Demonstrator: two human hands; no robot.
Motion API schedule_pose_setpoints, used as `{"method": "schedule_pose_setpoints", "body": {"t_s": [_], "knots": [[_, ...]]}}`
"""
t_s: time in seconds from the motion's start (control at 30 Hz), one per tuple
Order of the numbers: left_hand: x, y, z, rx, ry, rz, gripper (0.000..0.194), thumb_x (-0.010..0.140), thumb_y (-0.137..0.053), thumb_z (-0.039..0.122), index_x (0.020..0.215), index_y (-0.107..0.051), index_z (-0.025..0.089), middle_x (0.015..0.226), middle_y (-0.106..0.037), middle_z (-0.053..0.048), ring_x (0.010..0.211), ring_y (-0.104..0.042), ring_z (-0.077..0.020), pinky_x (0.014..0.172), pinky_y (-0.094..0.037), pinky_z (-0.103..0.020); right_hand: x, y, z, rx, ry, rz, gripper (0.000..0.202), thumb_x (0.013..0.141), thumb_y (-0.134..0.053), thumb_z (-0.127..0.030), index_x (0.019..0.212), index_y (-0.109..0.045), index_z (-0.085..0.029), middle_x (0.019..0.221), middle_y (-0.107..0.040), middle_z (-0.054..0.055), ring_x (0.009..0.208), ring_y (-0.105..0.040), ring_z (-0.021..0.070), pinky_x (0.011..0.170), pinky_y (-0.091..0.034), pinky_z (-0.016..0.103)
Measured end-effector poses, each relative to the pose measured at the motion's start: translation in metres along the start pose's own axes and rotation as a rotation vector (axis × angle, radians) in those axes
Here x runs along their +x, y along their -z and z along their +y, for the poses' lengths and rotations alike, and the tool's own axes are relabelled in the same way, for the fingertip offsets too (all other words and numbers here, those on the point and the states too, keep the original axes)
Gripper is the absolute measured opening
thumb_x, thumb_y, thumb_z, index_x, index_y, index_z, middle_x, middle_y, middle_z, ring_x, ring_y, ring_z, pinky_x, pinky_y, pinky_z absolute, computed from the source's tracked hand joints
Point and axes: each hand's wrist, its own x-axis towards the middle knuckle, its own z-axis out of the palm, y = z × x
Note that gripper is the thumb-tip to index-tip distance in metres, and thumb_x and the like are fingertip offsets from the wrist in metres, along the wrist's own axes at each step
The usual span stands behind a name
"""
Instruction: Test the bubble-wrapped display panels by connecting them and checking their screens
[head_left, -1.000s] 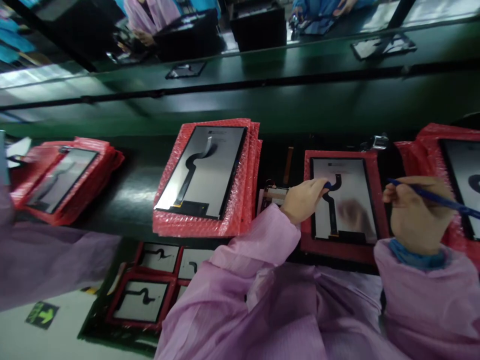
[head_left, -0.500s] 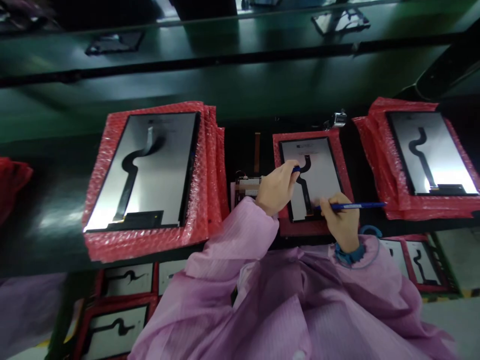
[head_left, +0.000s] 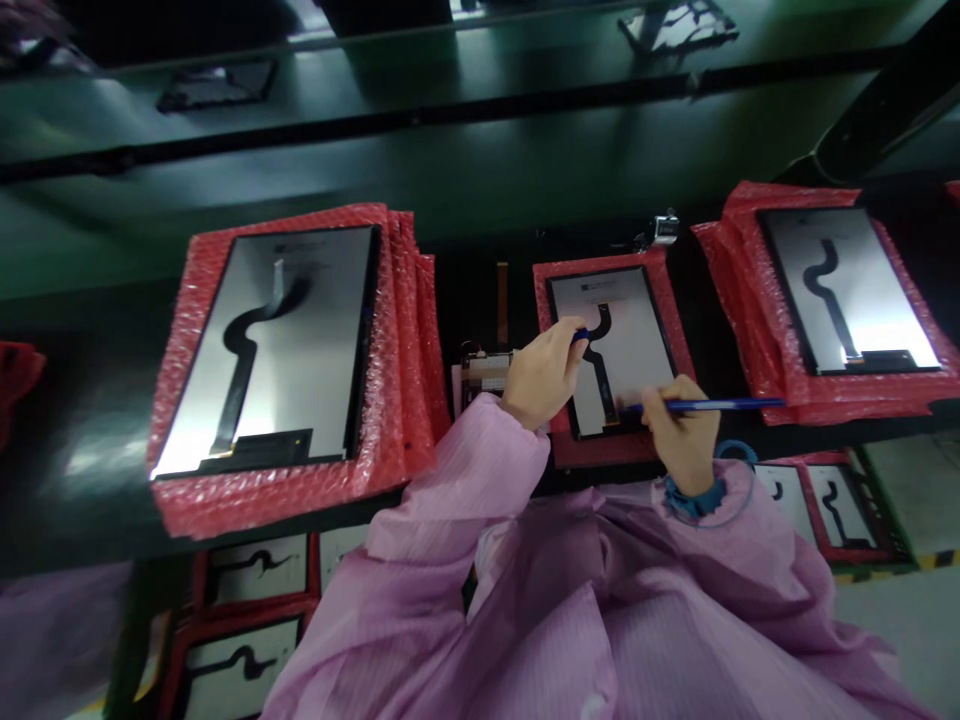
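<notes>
Left stack: a large silver-grey rectangular panel with a curved black ribbon cable lies on layered red bubble wrap on the dark table.
Below left: smaller-looking panels sit in red surrounds, lower than the table.
Beside the left stack: a small device with exposed parts, partly behind the left sleeve; a narrow orange-brown strip is just above it.
Left hand: grip closed on a small blue object, mostly hidden by the fingers, at the ribbon's upper bend.
Middle panel: silver-grey, black-edged, flat on a red sheet, between the hands.
Right hand: grip closed around a slim blue pen-shaped tool, its blurred tip near the ribbon's lower end.
Above the middle panel: a small shiny metal piece.
Right stack: another ribboned panel on red bubble wrap.
</notes>
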Motion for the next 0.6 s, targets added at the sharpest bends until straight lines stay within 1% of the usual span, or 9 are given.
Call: {"method": "schedule_pose_setpoints", "body": {"t_s": [0.07, 0.1, 0.17, 0.27, 0.33, 0.4, 0.47, 0.53, 0.6], "knots": [[0.000, 0.001, 0.001, 0.009, 0.017, -0.012, 0.019, 0.102, -0.046, 0.027, 0.113, -0.060, 0.021, 0.097, -0.073, -0.006, 0.093, -0.072, -0.0200, 0.081, -0.055, -0.029, -0.001, 0.006, 0.002, 0.196, -0.062, 0.100, 0.032, 0.091, -0.064, -0.043, 0.071, -0.048, -0.022, 0.056, -0.051, -0.005, 0.047, -0.048, 0.0102, 0.045, -0.037, 0.023], [0.000, 0.002, 0.002, 0.023, 0.031, -0.026, 0.020, 0.103, -0.045, 0.026, 0.114, -0.060, 0.020, 0.097, -0.073, -0.007, 0.094, -0.072, -0.0200, 0.082, -0.055, -0.030, 0.000, 0.012, 0.003, 0.284, -0.059, 0.145, 0.028, 0.091, -0.064, -0.043, 0.077, -0.051, -0.022, 0.058, -0.053, -0.005, 0.047, -0.049, 0.0100, 0.043, -0.036, 0.022], [0.000, 0.004, 0.004, 0.058, 0.061, -0.058, 0.022, 0.103, -0.044, 0.026, 0.116, -0.059, 0.018, 0.098, -0.073, -0.007, 0.094, -0.072, -0.0200, 0.083, -0.055, -0.031, 0.008, 0.027, 0.006, 0.380, 0.033, 0.238, 0.021, 0.090, -0.066, -0.039, 0.085, -0.056, -0.021, 0.065, -0.057, -0.005, 0.050, -0.052, 0.0098, 0.044, -0.038, 0.022], [0.000, 0.005, 0.005, 0.090, 0.073, -0.079, 0.023, 0.103, -0.043, 0.027, 0.117, -0.059, 0.018, 0.101, -0.074, -0.008, 0.094, -0.071, -0.0197, 0.085, -0.055, -0.031, 0.032, 0.065, 0.018, 0.346, 0.225, 0.429, 0.014, 0.083, -0.067, -0.028, 0.082, -0.058, -0.019, 0.070, -0.057, -0.004, 0.053, -0.055, 0.0088, 0.052, -0.045, 0.024], [0.000, 0.005, 0.003, 0.094, 0.055, -0.069, 0.023, 0.103, -0.042, 0.028, 0.115, -0.060, 0.018, 0.106, -0.074, -0.009, 0.097, -0.071, -0.0205, 0.088, -0.055, -0.032, 0.054, 0.099, 0.032, 0.273, 0.277, 0.570, 0.009, 0.079, -0.063, -0.019, 0.079, -0.054, -0.019, 0.069, -0.053, -0.005, 0.050, -0.054, 0.0083, 0.050, -0.043, 0.024], [0.000, 0.005, 0.002, 0.086, 0.025, -0.052, 0.024, 0.103, -0.041, 0.029, 0.113, -0.061, 0.018, 0.110, -0.073, -0.010, 0.101, -0.070, -0.0215, 0.090, -0.055, -0.034, 0.075, 0.134, 0.046, 0.101, 0.204, 0.700, 0.018, 0.077, -0.060, -0.007, 0.078, -0.050, -0.021, 0.061, -0.049, -0.007, 0.047, -0.053, 0.0097, 0.046, -0.038, 0.023], [0.000, 0.004, 0.001, 0.076, -0.002, -0.035, 0.026, 0.103, -0.041, 0.029, 0.110, -0.063, 0.018, 0.110, -0.073, -0.010, 0.103, -0.069, -0.0219, 0.091, -0.054, -0.034, 0.092, 0.162, 0.055, -0.112, 0.024, 0.768, 0.029, 0.077, -0.060, 0.002, 0.073, -0.045, -0.023, 0.058, -0.047, -0.009, 0.043, -0.050, 0.0085, 0.044, -0.034, 0.022], [-0.001, 0.004, 0.001, 0.075, -0.014, -0.025, 0.026, 0.103, -0.041, 0.030, 0.109, -0.064, 0.018, 0.109, -0.074, -0.010, 0.102, -0.069, -0.0218, 0.089, -0.054, -0.034, 0.105, 0.178, 0.059, -0.265, -0.129, 0.722, 0.036, 0.080, -0.059, 0.003, 0.067, -0.040, -0.024, 0.053, -0.043, -0.010, 0.043, -0.050, 0.0079, 0.045, -0.032, 0.022], [-0.001, 0.005, 0.001, 0.081, -0.016, -0.019, 0.026, 0.103, -0.042, 0.030, 0.108, -0.064, 0.018, 0.108, -0.074, -0.009, 0.100, -0.070, -0.0215, 0.088, -0.054, -0.033, 0.113, 0.183, 0.059, -0.327, -0.201, 0.644, 0.040, 0.082, -0.059, 0.002, 0.062, -0.037, -0.024, 0.048, -0.040, -0.010, 0.044, -0.050, 0.0076, 0.047, -0.032, 0.022]]}}
